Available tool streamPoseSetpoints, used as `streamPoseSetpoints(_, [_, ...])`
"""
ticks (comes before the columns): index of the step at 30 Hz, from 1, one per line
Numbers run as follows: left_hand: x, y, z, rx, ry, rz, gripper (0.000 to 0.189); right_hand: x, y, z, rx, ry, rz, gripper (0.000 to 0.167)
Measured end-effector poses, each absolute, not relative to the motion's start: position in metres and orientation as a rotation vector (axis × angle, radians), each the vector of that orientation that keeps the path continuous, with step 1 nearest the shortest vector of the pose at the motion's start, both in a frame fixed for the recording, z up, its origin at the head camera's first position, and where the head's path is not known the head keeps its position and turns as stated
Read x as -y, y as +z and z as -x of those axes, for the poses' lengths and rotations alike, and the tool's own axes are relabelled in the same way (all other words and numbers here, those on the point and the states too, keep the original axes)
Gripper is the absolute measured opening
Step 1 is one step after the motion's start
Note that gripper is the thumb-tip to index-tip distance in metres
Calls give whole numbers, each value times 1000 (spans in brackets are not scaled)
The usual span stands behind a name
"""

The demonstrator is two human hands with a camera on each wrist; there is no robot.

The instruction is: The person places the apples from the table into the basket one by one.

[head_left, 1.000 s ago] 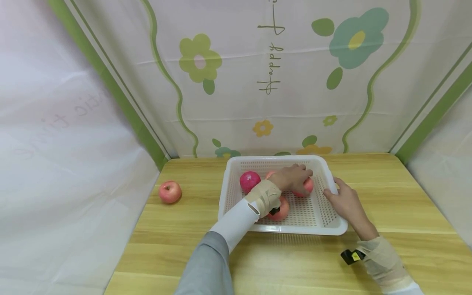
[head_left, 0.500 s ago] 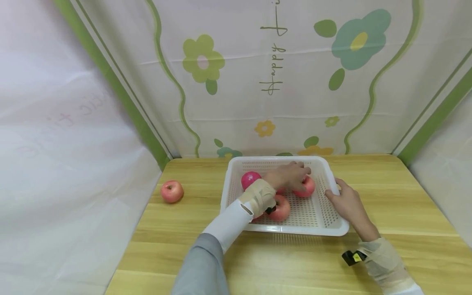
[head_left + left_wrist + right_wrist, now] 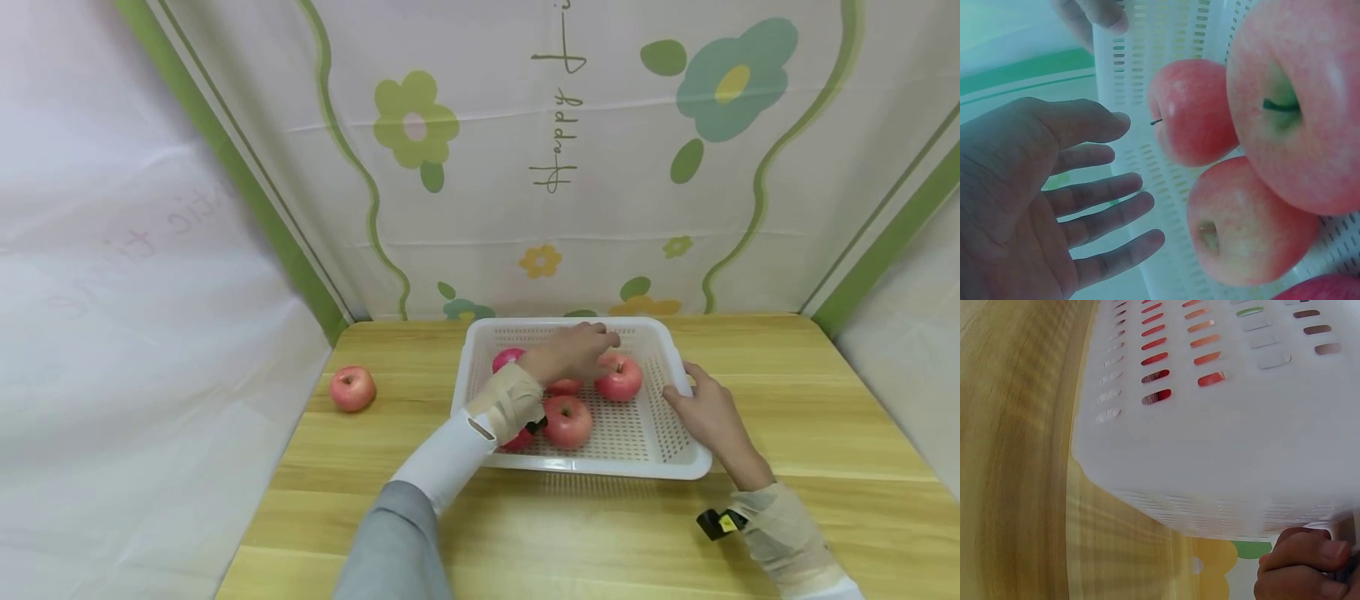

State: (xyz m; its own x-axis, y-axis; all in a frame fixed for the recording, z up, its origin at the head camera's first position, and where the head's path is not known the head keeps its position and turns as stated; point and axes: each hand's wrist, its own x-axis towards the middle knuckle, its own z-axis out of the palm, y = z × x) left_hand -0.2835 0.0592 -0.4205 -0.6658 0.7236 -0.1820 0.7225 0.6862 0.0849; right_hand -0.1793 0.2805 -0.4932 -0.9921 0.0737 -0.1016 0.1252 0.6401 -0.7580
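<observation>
A white perforated plastic basket (image 3: 592, 473) holds several red apples. Over it hovers my left hand (image 3: 572, 354), its fingers loosely extended and holding nothing; the left wrist view shows a gap between this hand (image 3: 1041, 194) and the nearest apple (image 3: 1194, 112). One apple (image 3: 619, 379) lies right of the hand, another apple (image 3: 567, 422) nearer the front. Fruit behind the left hand and wrist is partly hidden, including a deeper-pink round one (image 3: 507, 359). My right hand (image 3: 708, 412) grips the basket's right rim, thumb over the edge and fingers outside.
A single apple (image 3: 352, 389) sits on the wooden table (image 3: 360, 500), left of the basket. A printed cloth wall (image 3: 487, 208) rises right behind the table's back edge, with white cloth (image 3: 150, 333) along the left side.
My left hand has drawn back left and upward, off the right-hand apple, which now shows more fully. The right hand keeps its grip on the rim; the view has shifted slightly.
</observation>
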Motion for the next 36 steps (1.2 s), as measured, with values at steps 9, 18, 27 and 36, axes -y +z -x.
streamPoseSetpoints(9, [-41, -414, 282, -2741, -3, -1191, 49, -282, -494, 181, -2804, -1312, -153, 72])
streamPoseSetpoints(18, [-25, -410, 281, -2760, 126, -1179, 48, -283, -494, 181, -2814, -1296, -145, 72])
streamPoseSetpoints(27, [-10, -405, 281, -2823, 106, -1286, 41, -282, -493, 180, -2799, -1292, -152, 72])
streamPoseSetpoints(36, [13, -397, 279, -2923, 198, -1303, 33, -281, -494, 179, -2800, -1298, -152, 73])
